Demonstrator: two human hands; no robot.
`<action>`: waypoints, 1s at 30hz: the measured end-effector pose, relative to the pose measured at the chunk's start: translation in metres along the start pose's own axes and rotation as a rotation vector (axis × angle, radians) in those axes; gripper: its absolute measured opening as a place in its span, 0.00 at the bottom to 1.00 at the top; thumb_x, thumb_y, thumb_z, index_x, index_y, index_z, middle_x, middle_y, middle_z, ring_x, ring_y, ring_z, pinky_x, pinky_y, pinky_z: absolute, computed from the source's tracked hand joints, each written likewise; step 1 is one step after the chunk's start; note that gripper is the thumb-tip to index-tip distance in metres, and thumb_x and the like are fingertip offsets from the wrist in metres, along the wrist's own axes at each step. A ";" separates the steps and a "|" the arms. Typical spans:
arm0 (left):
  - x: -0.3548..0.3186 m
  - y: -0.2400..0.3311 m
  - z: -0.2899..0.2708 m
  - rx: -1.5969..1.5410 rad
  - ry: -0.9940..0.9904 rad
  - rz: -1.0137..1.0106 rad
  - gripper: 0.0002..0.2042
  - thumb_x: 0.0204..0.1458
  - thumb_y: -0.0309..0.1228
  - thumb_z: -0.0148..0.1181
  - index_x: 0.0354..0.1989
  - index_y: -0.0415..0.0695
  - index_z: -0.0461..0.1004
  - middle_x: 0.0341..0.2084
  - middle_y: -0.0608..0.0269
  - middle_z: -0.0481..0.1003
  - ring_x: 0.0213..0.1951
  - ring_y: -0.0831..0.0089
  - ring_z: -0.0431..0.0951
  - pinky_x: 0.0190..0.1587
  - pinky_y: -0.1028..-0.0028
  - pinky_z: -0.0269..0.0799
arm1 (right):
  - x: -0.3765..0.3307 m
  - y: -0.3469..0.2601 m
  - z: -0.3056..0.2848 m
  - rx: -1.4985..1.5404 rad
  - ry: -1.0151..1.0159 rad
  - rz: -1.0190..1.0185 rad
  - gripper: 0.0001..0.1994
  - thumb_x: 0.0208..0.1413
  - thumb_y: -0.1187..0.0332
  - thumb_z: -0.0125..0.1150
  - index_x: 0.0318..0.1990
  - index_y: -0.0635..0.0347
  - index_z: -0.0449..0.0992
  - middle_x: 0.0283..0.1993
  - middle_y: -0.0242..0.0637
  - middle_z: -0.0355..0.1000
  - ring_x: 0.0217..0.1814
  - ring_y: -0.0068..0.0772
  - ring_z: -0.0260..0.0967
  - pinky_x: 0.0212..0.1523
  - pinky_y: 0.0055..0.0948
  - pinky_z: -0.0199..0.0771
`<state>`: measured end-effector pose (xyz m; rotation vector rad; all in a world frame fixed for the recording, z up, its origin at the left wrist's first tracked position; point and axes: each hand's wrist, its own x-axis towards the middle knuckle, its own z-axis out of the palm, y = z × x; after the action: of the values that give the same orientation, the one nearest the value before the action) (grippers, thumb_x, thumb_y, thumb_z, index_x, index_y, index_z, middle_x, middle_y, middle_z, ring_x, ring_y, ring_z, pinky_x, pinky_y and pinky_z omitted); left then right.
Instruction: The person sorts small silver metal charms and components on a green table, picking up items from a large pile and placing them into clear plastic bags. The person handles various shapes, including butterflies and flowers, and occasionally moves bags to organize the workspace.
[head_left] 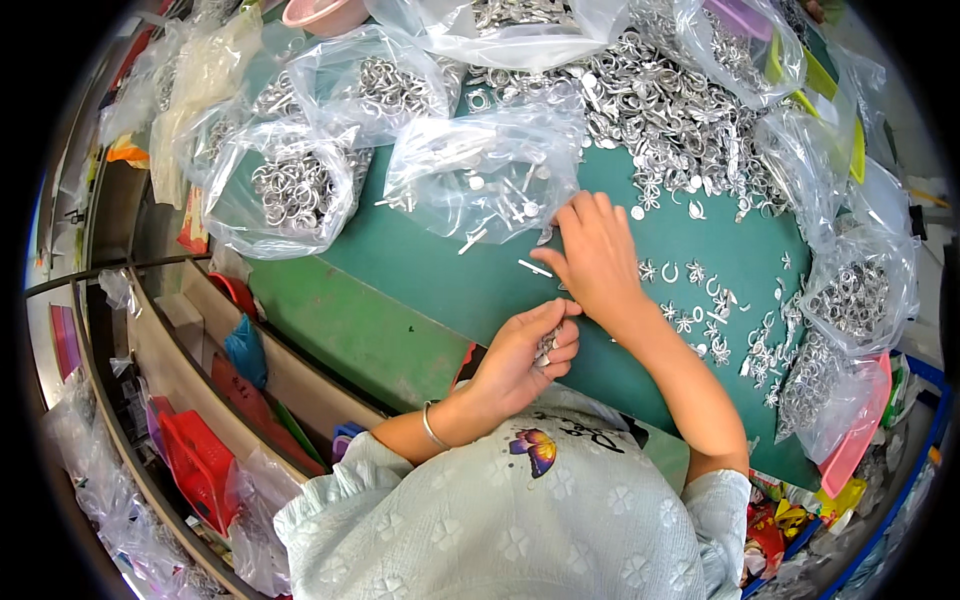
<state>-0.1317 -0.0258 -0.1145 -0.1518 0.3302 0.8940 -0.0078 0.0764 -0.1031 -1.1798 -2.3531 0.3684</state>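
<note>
My left hand (530,350) is closed, palm up, in front of my chest, with several small silver metal pieces (546,345) cupped in its curled fingers. Farther forward, my right hand (596,250) is bent over the near right edge of a clear plastic bag (480,165). Between its thumb and index finger shows a small silver metal piece (545,236), its shape partly hidden. A few thin bars and round discs lie in or under that bag. One loose silver bar (535,268) rests on the green table mat (400,260) just left of my right thumb.
A large heap of silver ring-like pieces (680,120) covers the far right. Loose flower-shaped pieces (690,318) lie right of my forearm. Open bags of rings (300,195) stand at the left, another bag (850,300) at the right. A red basket (195,465) sits below the left edge.
</note>
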 end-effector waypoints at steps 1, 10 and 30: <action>-0.003 0.000 0.007 0.075 0.092 0.029 0.11 0.57 0.33 0.47 0.41 0.38 0.68 0.26 0.64 0.69 0.28 0.78 0.69 0.28 0.81 0.66 | 0.000 0.003 0.007 -0.047 0.010 -0.041 0.11 0.39 0.69 0.63 0.27 0.63 0.69 0.30 0.37 0.64 0.36 0.38 0.59 0.36 0.32 0.57; -0.001 0.000 -0.004 0.017 0.070 0.184 0.11 0.57 0.34 0.46 0.41 0.39 0.68 0.23 0.67 0.65 0.24 0.79 0.63 0.23 0.82 0.60 | -0.010 0.002 -0.009 0.148 0.022 0.024 0.08 0.40 0.71 0.62 0.26 0.62 0.69 0.29 0.37 0.63 0.37 0.38 0.60 0.36 0.33 0.58; 0.039 -0.031 0.045 0.365 0.179 0.543 0.14 0.59 0.33 0.39 0.38 0.33 0.68 0.41 0.54 0.70 0.45 0.67 0.71 0.53 0.66 0.64 | -0.072 -0.031 -0.040 1.506 0.408 0.685 0.19 0.62 0.62 0.38 0.56 0.63 0.56 0.52 0.39 0.61 0.54 0.29 0.58 0.56 0.28 0.56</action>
<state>-0.0750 -0.0045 -0.0854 0.2084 0.7155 1.3410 0.0292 0.0010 -0.0768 -0.9642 -0.7145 1.5448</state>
